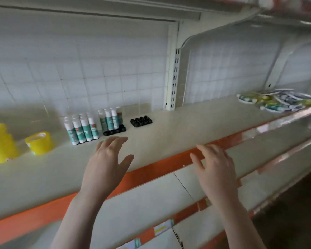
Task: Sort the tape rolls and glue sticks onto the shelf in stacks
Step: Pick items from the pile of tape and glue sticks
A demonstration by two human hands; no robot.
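A long pale shelf (169,126) with an orange front edge is seen. Yellow tape rolls (4,142) are piled at its far left. Glue sticks (83,129) are stood upright just right of them, some in a black tray (115,132); another black tray (141,121) is bare. The left hand (108,159) and right hand (214,166) are spread wide, and nothing is held. A pause between picks is guessed. More stock must be fetched next.

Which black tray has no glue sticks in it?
The rightmost black tray, standing alone. The other two trays hold upright glue sticks.
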